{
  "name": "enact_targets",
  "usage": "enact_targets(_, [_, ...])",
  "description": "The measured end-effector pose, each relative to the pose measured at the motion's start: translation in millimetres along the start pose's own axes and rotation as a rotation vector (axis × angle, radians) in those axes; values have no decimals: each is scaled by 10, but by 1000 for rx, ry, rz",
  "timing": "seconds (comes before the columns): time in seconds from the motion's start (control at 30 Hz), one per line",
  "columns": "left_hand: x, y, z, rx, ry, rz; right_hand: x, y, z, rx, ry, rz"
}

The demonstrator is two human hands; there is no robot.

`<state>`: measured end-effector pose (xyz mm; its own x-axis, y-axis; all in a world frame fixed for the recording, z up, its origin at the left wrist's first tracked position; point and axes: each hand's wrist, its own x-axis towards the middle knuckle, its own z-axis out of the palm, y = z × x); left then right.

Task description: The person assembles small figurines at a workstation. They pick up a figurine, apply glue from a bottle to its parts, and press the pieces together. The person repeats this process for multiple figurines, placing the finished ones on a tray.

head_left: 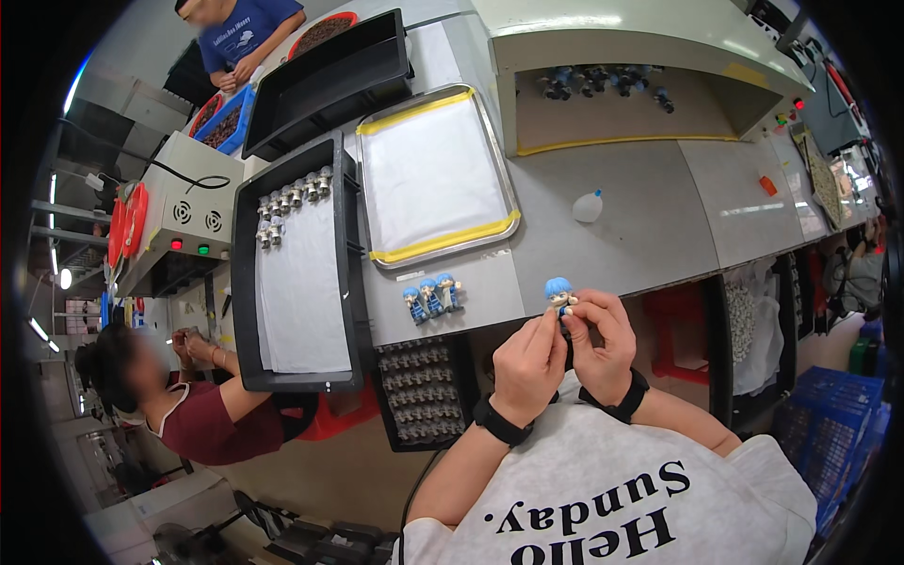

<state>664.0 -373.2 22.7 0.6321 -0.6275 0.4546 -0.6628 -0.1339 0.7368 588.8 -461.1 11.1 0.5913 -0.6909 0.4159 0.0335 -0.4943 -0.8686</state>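
Note:
A small blue-haired figurine [558, 289] is held upright between my two hands, just off the table's near edge. My left hand [529, 365] pinches its lower part from the left. From the right, the fingers of my right hand [603, 341] close on its body. My fingertips hide much of its lower half. Left of my hands, three similar blue-haired figurines [432, 295] lie side by side on the table. A dark band circles each of my wrists.
A paper-lined metal tray [515, 221] with yellow tape lies ahead. Left of it, a black bin [350, 273] holds several figurines. A cream box-shaped machine [650, 132] holds more blue-haired figurines. A small white bottle [587, 208] stands mid-table. Two co-workers sit at left and far left.

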Motion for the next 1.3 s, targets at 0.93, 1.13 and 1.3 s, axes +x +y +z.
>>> enact_targets(0.93, [-63, 102, -12, 13, -8, 79, -71, -17, -81, 37, 27, -44])
enact_targets(1.13, [-79, 120, -14, 14, -21, 72, -93, -1, -86, 47, 29, -39])
enact_targets(1.3, [-99, 104, 3, 11, -24, 68, -116, 18, -77, 59, 34, -18])
